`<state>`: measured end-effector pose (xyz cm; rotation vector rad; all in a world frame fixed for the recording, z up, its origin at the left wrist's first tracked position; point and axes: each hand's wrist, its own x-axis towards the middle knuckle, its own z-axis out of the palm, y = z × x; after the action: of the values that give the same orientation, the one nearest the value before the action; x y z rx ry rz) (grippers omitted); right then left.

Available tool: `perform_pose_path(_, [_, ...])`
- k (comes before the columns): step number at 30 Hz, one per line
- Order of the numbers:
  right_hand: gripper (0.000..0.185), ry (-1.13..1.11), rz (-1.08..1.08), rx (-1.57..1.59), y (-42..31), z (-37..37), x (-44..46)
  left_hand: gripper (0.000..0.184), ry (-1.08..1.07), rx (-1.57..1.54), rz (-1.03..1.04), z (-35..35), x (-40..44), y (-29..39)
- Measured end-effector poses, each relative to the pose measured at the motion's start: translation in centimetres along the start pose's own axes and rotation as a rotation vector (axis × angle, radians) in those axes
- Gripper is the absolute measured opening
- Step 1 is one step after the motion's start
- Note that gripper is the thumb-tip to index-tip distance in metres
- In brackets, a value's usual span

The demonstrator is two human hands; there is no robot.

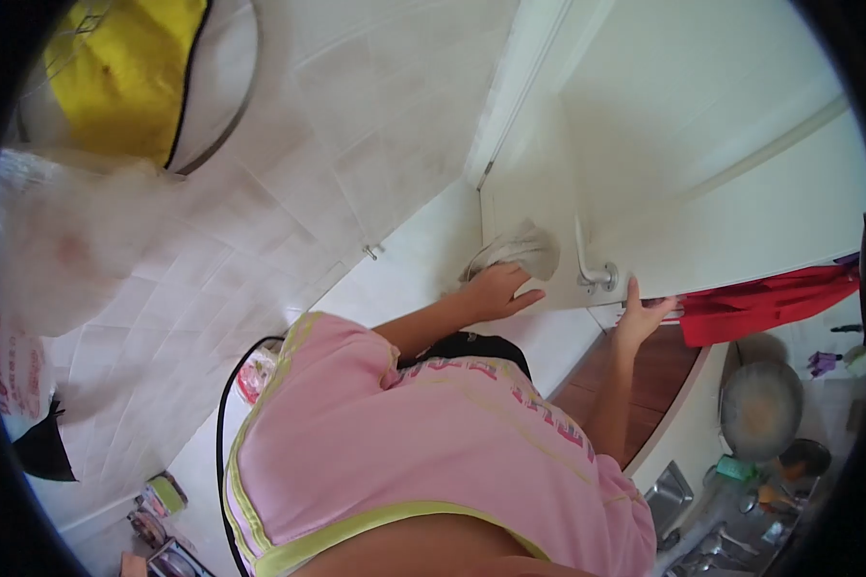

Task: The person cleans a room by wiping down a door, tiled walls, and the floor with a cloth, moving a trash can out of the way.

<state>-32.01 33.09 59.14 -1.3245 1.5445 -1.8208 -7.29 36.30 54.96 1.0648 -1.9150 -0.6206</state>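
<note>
My left hand (497, 291) has a crumpled pale grey cloth (518, 248) pressed against a white door (702, 144); its fingers are partly hidden by the cloth, and the thumb sticks out. Just right of the cloth, a silver lever handle (598, 275) is mounted on the door. My right hand (642, 315) grips the door's edge near that handle, the thumb on the near face and the other fingers partly out of sight behind it.
Behind the door's edge hangs a red cloth (765, 303). A wok-like pan (762, 409), a sink (669, 495) and kitchen items are at lower right. On the left, a yellow bag (130, 77) and plastic bags (58, 240) hang by the tiled wall (289, 192).
</note>
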Motion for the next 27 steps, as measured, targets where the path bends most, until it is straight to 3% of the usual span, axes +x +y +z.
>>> perform_pose_path(4, [0.051,0.026,-0.133,-0.339,-1.6,2.0,-2.4,0.039,0.113,0.191,0.090,-3.0,-3.7,-1.0])
perform_pose_path(8, [0.060,-0.011,-0.020,-0.023,-1.5,2.3,-3.1,0.040,0.069,0.322,0.047,-5.4,-5.8,0.7])
perform_pose_path(15, [0.075,-0.060,-0.084,-0.275,-3.4,7.9,-7.6,0.035,0.202,0.382,0.157,-9.4,-9.8,0.1])
perform_pose_path(20, [0.081,-0.080,-0.344,-0.109,-4.4,14.4,-11.0,0.035,0.223,0.462,-0.051,-12.1,-13.7,-0.1])
perform_pose_path(21, [0.089,-0.111,-0.355,-0.095,-4.7,15.6,-11.6,0.036,0.247,0.473,-0.089,-12.6,-14.3,0.3])
perform_pose_path(27, [0.096,-0.312,-0.442,-0.081,-5.9,21.6,-13.6,0.036,0.366,0.512,-0.346,-15.4,-17.9,2.4])
